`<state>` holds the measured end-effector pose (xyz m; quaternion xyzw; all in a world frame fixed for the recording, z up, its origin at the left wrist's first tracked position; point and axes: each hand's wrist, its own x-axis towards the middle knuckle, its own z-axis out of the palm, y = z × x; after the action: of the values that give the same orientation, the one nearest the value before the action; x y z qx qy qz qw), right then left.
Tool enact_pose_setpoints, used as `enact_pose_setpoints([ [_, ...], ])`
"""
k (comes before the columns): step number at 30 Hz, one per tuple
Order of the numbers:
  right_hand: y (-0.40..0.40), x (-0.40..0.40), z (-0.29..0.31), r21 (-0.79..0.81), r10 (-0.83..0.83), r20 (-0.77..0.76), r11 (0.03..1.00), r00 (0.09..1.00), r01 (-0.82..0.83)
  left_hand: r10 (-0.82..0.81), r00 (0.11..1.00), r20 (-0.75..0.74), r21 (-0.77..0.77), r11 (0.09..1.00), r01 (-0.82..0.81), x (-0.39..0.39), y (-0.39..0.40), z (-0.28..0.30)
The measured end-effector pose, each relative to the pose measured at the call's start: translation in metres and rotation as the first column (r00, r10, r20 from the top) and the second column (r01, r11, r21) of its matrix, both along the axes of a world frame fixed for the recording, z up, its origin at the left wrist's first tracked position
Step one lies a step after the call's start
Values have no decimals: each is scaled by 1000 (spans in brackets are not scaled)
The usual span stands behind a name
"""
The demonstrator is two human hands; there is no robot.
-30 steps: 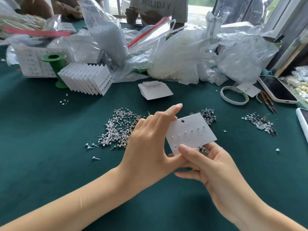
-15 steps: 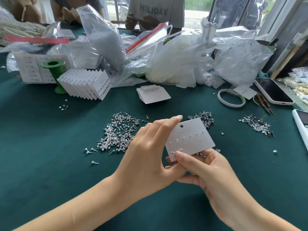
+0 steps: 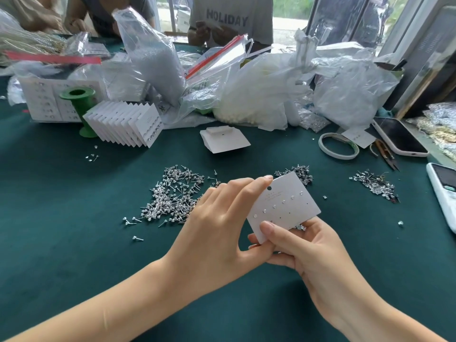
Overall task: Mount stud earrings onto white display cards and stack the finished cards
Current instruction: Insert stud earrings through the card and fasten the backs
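The person is holding a square white paperboard display card point(image 3: 283, 206) up above the dark green felt-covered surface point(image 3: 61, 243), tilted like a diamond. The left hand point(image 3: 217, 233) is pinching the card's left edge, forefinger laid along the top near the punched hanging hole, thumb tucked under. The right hand point(image 3: 306, 250) is gripping the bottom corner, its thumb pressing flat on the card's face and the fingers curled behind; a few loose studs seem to be cupped in that palm, though I cannot tell how many.

A diagonal row of small clear stones is already sitting in the card, and a second row of pinholes looks partly unfilled. To do this well, I would say she should be keeping the card stiff between both hands, feeding each thin post straight through its hole, and pushing with the thumb pad on the stone so the card does not crease.

The heap of silver stud earrings with thin metal posts point(image 3: 172, 196) is lying just left of the hands, glittering and prickly. The fanned stack of finished white cards point(image 3: 125, 124) is leaning against a green plastic spool point(image 3: 79, 99) at the far left, well apart from the crinkled clear plastic bags point(image 3: 259, 95) behind.
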<state>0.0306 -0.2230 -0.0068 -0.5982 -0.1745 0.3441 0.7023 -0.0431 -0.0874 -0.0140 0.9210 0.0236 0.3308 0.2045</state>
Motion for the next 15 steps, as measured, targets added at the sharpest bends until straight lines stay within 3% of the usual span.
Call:
enact_pose_setpoints([
  [15,-2,-2,0,65,-64,71,996,995,59,-76,996,38,59,996,73,-3,2,-4],
])
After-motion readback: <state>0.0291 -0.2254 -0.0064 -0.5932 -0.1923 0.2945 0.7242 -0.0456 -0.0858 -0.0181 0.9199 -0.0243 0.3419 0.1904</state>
